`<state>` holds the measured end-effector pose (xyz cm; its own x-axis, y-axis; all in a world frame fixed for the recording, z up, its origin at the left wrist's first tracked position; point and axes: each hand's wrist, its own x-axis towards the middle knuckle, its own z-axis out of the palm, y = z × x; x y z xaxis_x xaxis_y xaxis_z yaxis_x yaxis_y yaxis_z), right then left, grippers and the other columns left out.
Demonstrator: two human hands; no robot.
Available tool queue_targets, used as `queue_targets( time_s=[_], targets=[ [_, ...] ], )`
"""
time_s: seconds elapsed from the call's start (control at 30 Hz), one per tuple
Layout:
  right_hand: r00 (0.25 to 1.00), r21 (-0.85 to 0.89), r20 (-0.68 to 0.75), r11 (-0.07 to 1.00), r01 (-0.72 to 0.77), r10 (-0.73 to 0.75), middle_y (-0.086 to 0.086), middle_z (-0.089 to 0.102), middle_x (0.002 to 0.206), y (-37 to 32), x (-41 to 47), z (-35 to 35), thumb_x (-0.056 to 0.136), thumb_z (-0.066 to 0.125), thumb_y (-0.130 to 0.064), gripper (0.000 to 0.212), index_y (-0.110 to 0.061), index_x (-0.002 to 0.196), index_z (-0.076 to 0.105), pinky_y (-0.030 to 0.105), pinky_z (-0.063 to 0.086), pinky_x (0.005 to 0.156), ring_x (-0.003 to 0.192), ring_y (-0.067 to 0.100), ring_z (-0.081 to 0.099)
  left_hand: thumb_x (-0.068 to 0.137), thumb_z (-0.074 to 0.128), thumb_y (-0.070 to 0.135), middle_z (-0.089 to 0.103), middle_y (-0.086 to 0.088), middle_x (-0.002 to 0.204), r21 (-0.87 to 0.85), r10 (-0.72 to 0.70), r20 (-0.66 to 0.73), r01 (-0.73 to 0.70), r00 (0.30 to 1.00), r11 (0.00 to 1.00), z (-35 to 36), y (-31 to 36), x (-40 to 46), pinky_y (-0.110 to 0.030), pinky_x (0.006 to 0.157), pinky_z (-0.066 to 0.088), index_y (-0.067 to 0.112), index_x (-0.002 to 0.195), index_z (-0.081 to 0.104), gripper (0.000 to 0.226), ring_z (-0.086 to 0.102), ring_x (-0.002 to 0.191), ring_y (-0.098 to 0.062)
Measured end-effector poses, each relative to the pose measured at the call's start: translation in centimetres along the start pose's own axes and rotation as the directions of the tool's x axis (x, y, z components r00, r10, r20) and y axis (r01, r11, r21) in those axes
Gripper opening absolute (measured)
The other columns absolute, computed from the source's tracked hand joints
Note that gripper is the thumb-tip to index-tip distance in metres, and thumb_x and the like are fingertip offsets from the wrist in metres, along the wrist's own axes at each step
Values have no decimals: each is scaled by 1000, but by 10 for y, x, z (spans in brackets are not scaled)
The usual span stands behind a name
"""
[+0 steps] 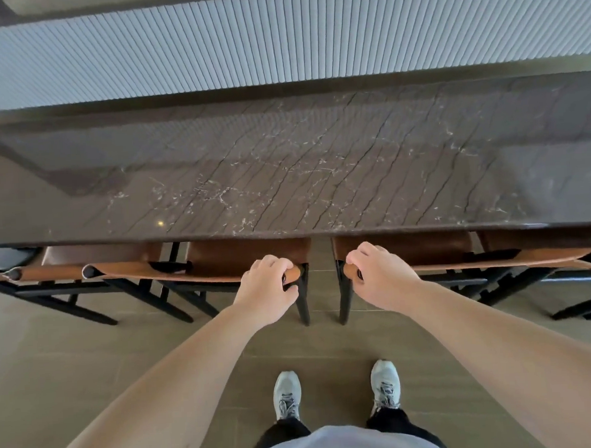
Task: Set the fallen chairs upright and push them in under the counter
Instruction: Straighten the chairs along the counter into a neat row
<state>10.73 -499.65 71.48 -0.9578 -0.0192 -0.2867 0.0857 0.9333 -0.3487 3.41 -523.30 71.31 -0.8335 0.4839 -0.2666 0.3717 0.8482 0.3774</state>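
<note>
Head cam looks straight down at a dark marble counter (pixel 318 161) with brown leather chairs standing upright, seats tucked under its near edge. Left hand (pixel 265 288) has fingers curled round the top corner of the left chair (pixel 173 271); right hand (pixel 379 276) grips the matching corner of the right chair (pixel 494 259). Only a narrow strip of floor (pixel 88 354) separates those two chairs. More chairs sit close by at far left (pixel 46 272) and far right, cut off by the frame. Seat fronts are hidden under the counter. Open floor lies behind, around the grey shoes (pixel 287 394).
</note>
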Motion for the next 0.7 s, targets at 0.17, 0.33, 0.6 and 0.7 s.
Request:
queue_targets(
  time_s=[0.17, 0.33, 0.6, 0.7],
  targets=[
    [997, -258, 68, 964, 56, -40, 2, 43, 104, 18, 2, 13, 90, 57, -27, 28, -22, 116, 47, 36, 34, 65, 95, 28, 50, 91, 62, 28, 52, -1, 116, 329, 91, -5, -84, 996, 941, 11, -10, 7, -35, 83, 41, 25, 127, 53, 37, 51, 101, -23],
    [996, -469, 83, 882, 54, -16, 6, 48, 105, 17, 1, 18, 81, 65, -11, 55, -19, 128, 36, 36, 32, 56, 88, 27, 51, 85, 72, 37, 58, -3, 95, 492, 217, 3, -190, 976, 850, 10, -18, 18, -31, 66, 35, 20, 106, 61, 30, 57, 81, -22],
    [994, -506, 112, 860, 60, -3, 2, 46, 104, 18, 4, 22, 93, 60, -19, 43, -17, 128, 34, 35, 24, 45, 84, 26, 47, 81, 76, 38, 48, -1, 79, 487, 339, 55, -322, 939, 812, 3, -29, 24, -29, 46, 38, 15, 86, 61, 28, 53, 67, -20],
    [992, -490, 118, 866, 99, -46, 2, 47, 106, 20, 8, 21, 97, 56, -23, 34, -18, 124, 35, 36, 29, 48, 87, 26, 47, 90, 63, 42, 50, 0, 89, 470, 340, 67, -330, 938, 819, 4, -29, 27, -30, 50, 36, 17, 96, 61, 26, 54, 79, -20]
  ],
)
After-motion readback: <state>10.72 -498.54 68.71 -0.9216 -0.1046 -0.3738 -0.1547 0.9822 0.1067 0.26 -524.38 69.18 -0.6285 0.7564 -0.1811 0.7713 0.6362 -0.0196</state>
